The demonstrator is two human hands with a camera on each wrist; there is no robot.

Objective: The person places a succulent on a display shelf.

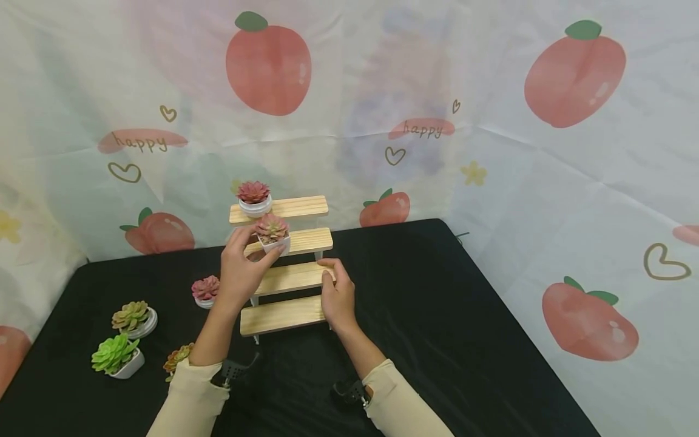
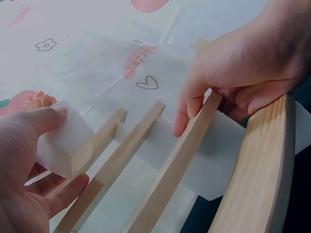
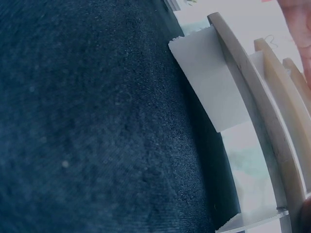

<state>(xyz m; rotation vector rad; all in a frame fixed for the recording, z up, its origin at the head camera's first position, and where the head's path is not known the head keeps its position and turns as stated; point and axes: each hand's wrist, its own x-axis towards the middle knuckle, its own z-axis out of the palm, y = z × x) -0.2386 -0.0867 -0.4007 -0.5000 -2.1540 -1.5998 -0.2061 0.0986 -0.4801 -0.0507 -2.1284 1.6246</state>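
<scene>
My left hand (image 1: 240, 267) pinches a pink potted succulent (image 1: 272, 227) by its white square pot (image 2: 68, 138), the thumb on one side and the fingers on the other. The pot hangs over the second tier from the top of a wooden stepped plant stand (image 1: 284, 312). My right hand (image 1: 340, 296) grips the right end of the tier below; in the left wrist view its fingers curl round the board's edge (image 2: 175, 160). A darker pink succulent (image 1: 253, 193) in a round white pot sits at the left of the top tier.
Left of the stand, on a black-covered table (image 1: 437, 340), are a pink succulent (image 1: 205, 288), a green-brown one (image 1: 131, 315), a bright green one (image 1: 116, 354) and an orange-green one (image 1: 177, 359) partly behind the left forearm. A fruit-printed curtain (image 1: 338, 73) hangs behind.
</scene>
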